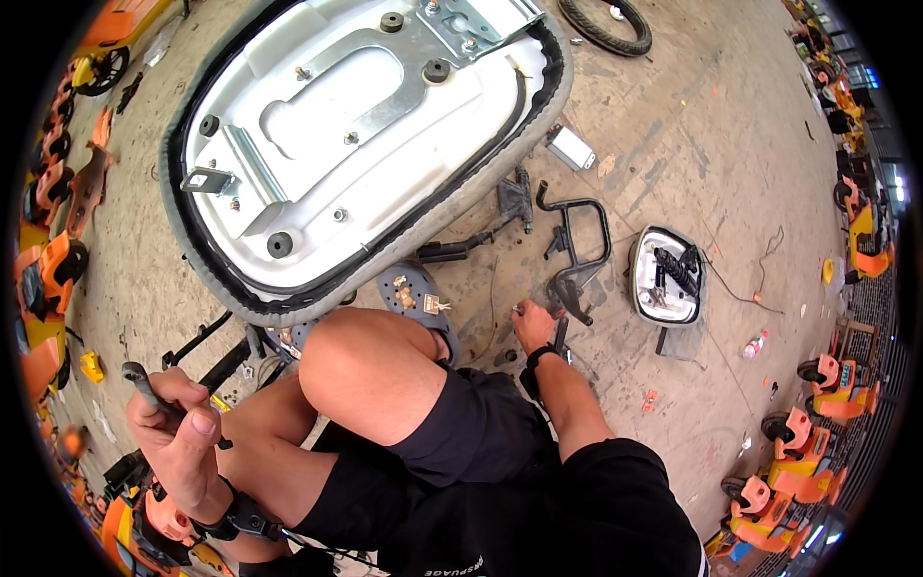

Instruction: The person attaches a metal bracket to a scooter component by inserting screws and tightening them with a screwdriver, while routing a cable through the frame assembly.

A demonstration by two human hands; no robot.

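Holding, L hand (178, 415): 1 ea. dark steel wrench (144, 385), gripped in a closed fist, raised at lower L of view; thumb laid along it, both ends projecting, exact head type unclear. R hand (535, 329): down by floor, ahead of R knee side, fingers curled at a small metallic pc.; can't tell if it's grasped or only touched. Upturned vehicle seat (385, 163): 1 ea., lg., grey trim, white pan facing up, directly ahead of the person, upper L to centre of view; neither hand in contact. Fitted w/ U-shaped metal plate (385, 108), angled bracket (252, 168), black rubber buffers (280, 245), studs w/ nuts. Key relation: seat lies fwd & to R of L hand, fwd & to L of R hand; its long axis runs lower L to upper R, wrench axis approx. crosswise to it; L hand looks nearer the near rim, w/ nut on angled bracket the closest clear fastener on that side. Adj. R hand: bent black tubular frame (608, 231), just fwd/R. Farther R: sm. upturned seat (673, 310) serving as tray, black spring-type part (678, 269) inside. Misc. floor: silver box (571, 149), tyre (608, 38), qty. 1 ea., well apart from both hands.
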